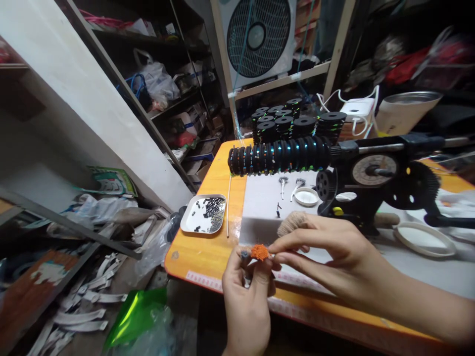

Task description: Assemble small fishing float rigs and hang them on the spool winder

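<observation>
My left hand (248, 291) is closed, with a small clump of bright orange bits (260, 252) held at the tips of its thumb and fingers. A bit of grey material (245, 254) shows beside the clump. From the right, my right hand (326, 247) reaches in, thumb and forefinger pinched together at the clump's edge. Whatever lies between those two fingertips is too small to make out. A tan knitted wrap (292, 224) covers one of its other fingers. Both hands are above the front edge of the orange table (208, 254).
A black winding machine (374, 168) carries a row of spools (278, 155) across the table. At left stands a white tray (185, 226) of small black and metal parts, by a thin white stick (228, 207). Stacked black spools (284, 123) and a box fan (258, 37) are behind.
</observation>
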The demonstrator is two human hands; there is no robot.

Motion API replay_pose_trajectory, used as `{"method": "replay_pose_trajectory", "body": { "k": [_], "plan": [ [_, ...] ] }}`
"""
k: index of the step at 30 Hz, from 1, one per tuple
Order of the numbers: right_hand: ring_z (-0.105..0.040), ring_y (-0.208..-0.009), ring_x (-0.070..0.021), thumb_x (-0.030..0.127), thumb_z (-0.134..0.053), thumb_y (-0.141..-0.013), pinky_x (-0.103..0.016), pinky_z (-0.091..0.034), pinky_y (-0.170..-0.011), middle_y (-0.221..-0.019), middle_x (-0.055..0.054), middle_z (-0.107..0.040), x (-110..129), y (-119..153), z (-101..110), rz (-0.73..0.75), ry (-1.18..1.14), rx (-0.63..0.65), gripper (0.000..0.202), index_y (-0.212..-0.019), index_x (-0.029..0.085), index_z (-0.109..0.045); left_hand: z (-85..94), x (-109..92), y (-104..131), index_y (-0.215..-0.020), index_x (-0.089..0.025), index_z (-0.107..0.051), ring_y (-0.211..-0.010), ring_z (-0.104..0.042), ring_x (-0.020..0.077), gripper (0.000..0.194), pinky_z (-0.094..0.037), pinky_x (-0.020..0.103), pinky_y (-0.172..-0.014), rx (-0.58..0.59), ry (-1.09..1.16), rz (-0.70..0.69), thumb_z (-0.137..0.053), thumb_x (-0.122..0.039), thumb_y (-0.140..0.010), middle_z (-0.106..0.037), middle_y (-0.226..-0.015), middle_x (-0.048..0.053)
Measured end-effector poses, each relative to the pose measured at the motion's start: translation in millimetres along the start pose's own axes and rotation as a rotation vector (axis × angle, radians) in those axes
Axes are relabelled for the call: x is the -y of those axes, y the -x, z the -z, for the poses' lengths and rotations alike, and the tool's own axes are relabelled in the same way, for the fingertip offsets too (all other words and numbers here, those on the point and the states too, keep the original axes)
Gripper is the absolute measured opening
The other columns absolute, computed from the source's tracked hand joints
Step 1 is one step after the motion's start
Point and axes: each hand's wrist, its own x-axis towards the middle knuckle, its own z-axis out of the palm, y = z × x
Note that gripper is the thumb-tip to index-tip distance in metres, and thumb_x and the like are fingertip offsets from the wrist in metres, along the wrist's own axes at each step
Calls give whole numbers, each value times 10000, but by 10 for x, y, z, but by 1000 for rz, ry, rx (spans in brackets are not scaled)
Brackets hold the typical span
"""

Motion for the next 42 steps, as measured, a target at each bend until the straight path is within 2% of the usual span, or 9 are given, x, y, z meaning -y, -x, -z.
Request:
{"method": "replay_pose_trajectory", "body": {
  "k": [3,6,9,13,18,24,30,38,42],
  "plan": [
    [-594,-699,-84,75,-627,-862,-173,-471,-612,-774,-23,-642,16,-11,3,1,-11,-10,122,-912,154,-703,-30,10,14,-720,-145,-605,-508,-409,42,355,-351,131,-472,-35,-44,-46,-787,-449,-717,-516,-594,-36],
    [-572,-671,-87,55,-616,-838,-184,-462,-591,-745,-16,-621,32,-8,-7,-11,-5,-10,111,-847,146,-680,-22,26,34,-754,-155,-641,-552,-463,60,346,-390,137,-502,-88,-87,-95,-798,-458,-697,-559,-633,-19],
    [-565,-667,-94,68,-615,-840,-195,-461,-590,-734,-17,-612,28,2,-11,-10,2,-1,100,-828,146,-676,-3,47,47,-769,-157,-664,-561,-481,70,348,-416,150,-517,-108,-39,-68,-795,-470,-695,-577,-648,-7],
    [-595,-696,-85,73,-607,-871,-174,-471,-603,-776,-26,-642,16,1,-3,16,-26,13,135,-912,156,-706,1,62,48,-724,-148,-667,-538,-463,59,330,-388,134,-488,-103,22,-32,-816,-439,-679,-529,-603,-25],
    [-591,-687,-100,79,-594,-874,-191,-483,-596,-753,-23,-626,12,9,-21,23,-15,28,127,-907,157,-688,-27,74,55,-732,-147,-682,-574,-508,82,334,-443,160,-537,-121,29,-35,-829,-437,-657,-569,-627,-6],
    [-568,-770,-111,64,-586,-889,-207,-462,-659,-860,-53,-610,-112,106,-59,113,144,35,154,-974,155,-677,24,0,57,-693,-146,-651,-468,-398,15,344,-314,104,-448,-107,161,16,-847,-426,-644,-553,-575,-24],
    [-533,-714,-137,98,-527,-924,-251,-430,-615,-821,-64,-606,-122,90,-62,201,306,96,140,-924,149,-658,74,-58,51,-686,-136,-644,-396,-269,-30,346,-226,112,-419,-84,201,52,-858,-403,-635,-552,-554,-35],
    [-541,-716,-142,118,-519,-938,-260,-430,-615,-827,-69,-605,-81,83,-68,222,345,122,134,-923,144,-650,64,-33,54,-665,-123,-618,-402,-295,-18,363,-224,110,-411,-78,193,64,-855,-397,-641,-534,-536,-35],
    [-548,-751,-150,75,-503,-932,-266,-469,-648,-844,-85,-621,-41,64,-23,263,371,141,162,-980,116,-653,62,-34,47,-677,-121,-630,-397,-260,-30,345,-224,101,-406,-69,245,90,-864,-371,-637,-543,-544,-34]
  ]
}}
